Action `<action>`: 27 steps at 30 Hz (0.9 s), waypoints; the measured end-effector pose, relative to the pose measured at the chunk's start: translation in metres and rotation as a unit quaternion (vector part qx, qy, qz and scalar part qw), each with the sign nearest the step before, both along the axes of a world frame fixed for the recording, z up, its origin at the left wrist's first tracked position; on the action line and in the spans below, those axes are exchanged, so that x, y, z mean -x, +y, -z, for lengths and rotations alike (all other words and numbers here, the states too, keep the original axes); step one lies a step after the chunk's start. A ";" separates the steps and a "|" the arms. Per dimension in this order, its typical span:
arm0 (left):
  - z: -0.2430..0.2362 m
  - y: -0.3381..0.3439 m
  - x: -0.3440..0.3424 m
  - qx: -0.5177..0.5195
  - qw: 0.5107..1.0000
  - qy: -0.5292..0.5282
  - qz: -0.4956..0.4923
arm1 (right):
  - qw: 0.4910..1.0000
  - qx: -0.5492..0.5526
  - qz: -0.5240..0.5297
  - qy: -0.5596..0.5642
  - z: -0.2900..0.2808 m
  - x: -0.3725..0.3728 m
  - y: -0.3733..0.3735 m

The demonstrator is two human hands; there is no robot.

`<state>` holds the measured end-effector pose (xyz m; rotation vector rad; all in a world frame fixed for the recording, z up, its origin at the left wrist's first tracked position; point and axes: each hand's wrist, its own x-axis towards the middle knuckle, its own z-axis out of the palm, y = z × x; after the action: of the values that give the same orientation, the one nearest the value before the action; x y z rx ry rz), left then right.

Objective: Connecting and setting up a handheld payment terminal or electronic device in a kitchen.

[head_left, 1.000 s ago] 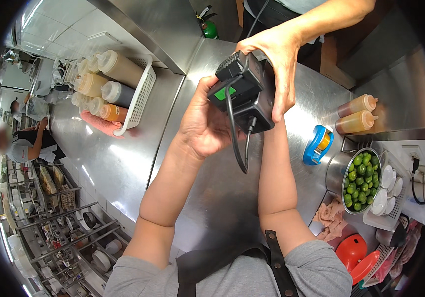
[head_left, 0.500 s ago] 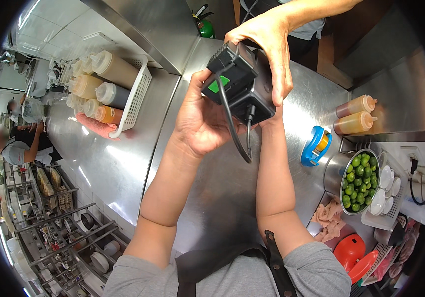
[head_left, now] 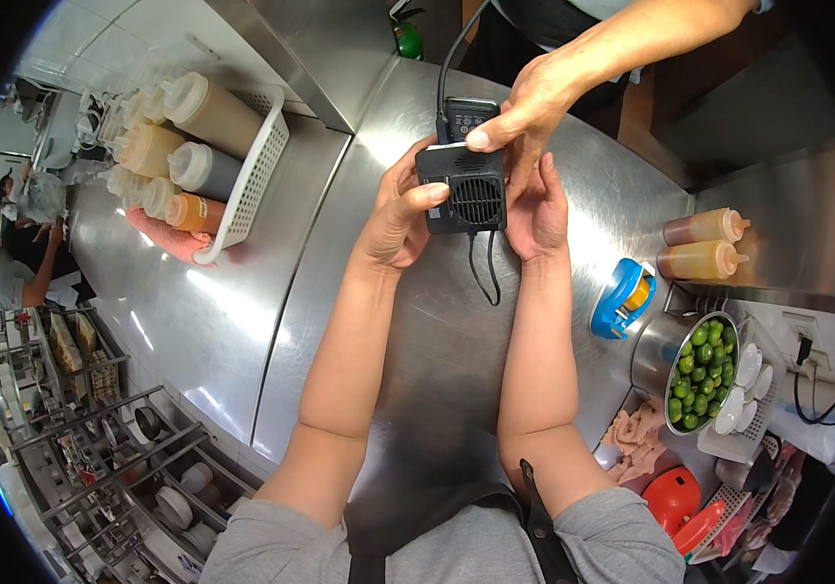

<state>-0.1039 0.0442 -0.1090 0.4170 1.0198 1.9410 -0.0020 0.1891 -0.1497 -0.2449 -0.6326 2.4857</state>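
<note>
A black electronic box with a round fan grille (head_left: 477,200) is held up over the steel counter, its grille turned toward me. My left hand (head_left: 400,214) grips its left side, thumb across the front. Beside its right side, my right hand (head_left: 538,216) has its palm up and fingers stretched out; whether it touches the box I cannot tell. Another person's hand (head_left: 526,105) reaches in from the upper right, thumb on the box's top edge. Behind that edge stands a smaller black block (head_left: 471,114), with a black cable (head_left: 444,73) running upward. A thin cable loop (head_left: 491,292) hangs below the box.
The steel counter (head_left: 417,389) spans the middle. At left, a white basket (head_left: 260,180) holds several sauce bottles. To the right are two squeeze bottles (head_left: 700,260), a blue tape dispenser (head_left: 616,304), a steel pot (head_left: 653,355) of green limes, a pink cloth (head_left: 635,438) and a red plastic item (head_left: 671,496).
The box has turned so its fan grille faces me, and it sits slightly lower. My right hand has come out from behind it, opened. The other person's hand has shifted to its top edge.
</note>
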 end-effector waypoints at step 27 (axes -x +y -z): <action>0.046 -0.010 0.034 -0.029 0.994 0.095 0.039 | 0.978 -0.180 -0.101 -0.014 0.011 -0.004 -0.005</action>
<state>-0.1383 0.0342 -0.1552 0.6755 1.0532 1.8918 0.0022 0.1840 -0.1608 -0.0798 -1.1524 2.5016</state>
